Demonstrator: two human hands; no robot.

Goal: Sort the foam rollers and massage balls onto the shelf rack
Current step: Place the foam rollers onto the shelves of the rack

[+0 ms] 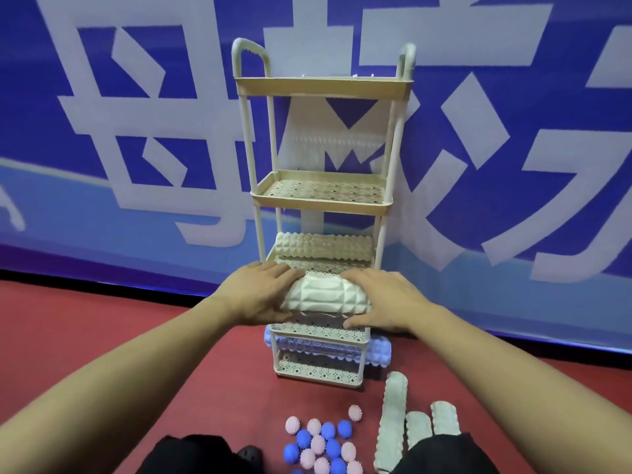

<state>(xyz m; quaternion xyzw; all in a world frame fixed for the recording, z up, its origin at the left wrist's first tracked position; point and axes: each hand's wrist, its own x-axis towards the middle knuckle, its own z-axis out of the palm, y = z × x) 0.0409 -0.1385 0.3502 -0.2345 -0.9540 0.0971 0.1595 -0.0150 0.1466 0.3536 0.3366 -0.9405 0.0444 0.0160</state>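
Note:
A cream shelf rack [321,200] with several tiers stands on the red floor against a blue banner. My left hand [254,294] and my right hand [383,301] grip the two ends of a white ridged foam roller [325,295] at the front of the third tier. Behind it on that tier lies a beige knobbly roller [325,246]. A pale blue roller [376,350] lies across the lowest tier, its ends sticking out. Several pink and blue spiky massage balls [323,446] sit on the floor in front.
Three grey-white foam rollers [393,419] lie on the floor at the right of the balls. My dark-clothed knees [191,455] are at the bottom edge. The two upper tiers hold nothing. The banner wall stands right behind the rack.

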